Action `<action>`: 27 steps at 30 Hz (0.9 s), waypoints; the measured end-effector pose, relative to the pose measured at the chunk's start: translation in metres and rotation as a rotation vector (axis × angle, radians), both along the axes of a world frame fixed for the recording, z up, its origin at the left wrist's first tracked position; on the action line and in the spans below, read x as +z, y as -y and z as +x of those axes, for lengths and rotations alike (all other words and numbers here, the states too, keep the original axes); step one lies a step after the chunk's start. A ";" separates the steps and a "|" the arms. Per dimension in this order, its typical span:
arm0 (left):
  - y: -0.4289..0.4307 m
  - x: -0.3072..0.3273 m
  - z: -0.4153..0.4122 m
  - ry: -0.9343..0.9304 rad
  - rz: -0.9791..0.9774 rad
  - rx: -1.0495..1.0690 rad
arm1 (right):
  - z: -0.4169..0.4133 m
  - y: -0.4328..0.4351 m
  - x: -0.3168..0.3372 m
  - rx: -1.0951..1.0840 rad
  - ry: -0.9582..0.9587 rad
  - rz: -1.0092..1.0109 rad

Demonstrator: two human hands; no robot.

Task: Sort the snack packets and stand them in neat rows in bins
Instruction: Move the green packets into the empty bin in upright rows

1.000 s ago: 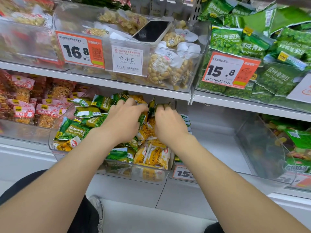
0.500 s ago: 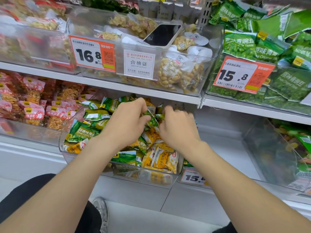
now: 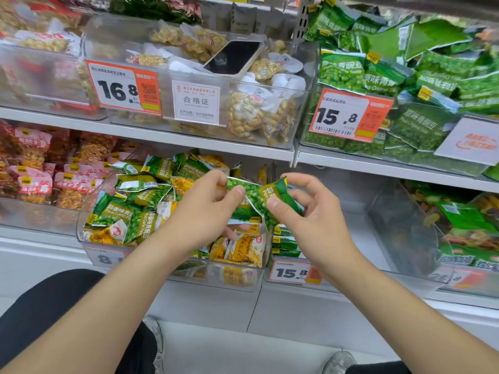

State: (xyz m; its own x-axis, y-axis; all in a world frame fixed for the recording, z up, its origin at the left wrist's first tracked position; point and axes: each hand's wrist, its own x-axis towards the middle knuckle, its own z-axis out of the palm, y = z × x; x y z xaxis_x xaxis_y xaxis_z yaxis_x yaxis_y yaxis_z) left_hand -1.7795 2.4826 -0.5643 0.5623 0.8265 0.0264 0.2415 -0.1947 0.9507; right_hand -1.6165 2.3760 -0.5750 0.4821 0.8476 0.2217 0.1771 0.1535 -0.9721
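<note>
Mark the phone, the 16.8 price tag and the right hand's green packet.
phone [image 3: 233, 57], head view, centre of its dark screen.
16.8 price tag [image 3: 113, 90], head view, on the black digits.
green packet [image 3: 282, 192], head view, upper green face.

The held packets [image 3: 253, 198] are green with a pea print and a yellow band. The heaped packets [image 3: 140, 211] mix green and yellow; the far left price tag [image 3: 124, 89] is white and orange with black numerals.
</note>
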 end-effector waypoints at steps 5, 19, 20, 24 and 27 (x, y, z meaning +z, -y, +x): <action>0.012 0.005 0.014 0.135 -0.365 -0.102 | 0.016 0.006 -0.007 -0.007 -0.107 -0.044; 0.013 -0.009 0.032 0.359 -0.263 0.203 | 0.028 0.005 -0.006 0.064 -0.285 0.001; 0.014 -0.009 0.031 0.370 -0.257 0.184 | 0.027 0.006 -0.004 0.093 -0.264 0.020; 0.018 -0.007 0.032 0.328 -0.235 0.040 | 0.025 0.008 -0.004 0.050 -0.097 0.039; 0.017 -0.010 0.031 0.291 -0.235 -0.008 | 0.028 0.009 -0.002 -0.040 0.011 0.008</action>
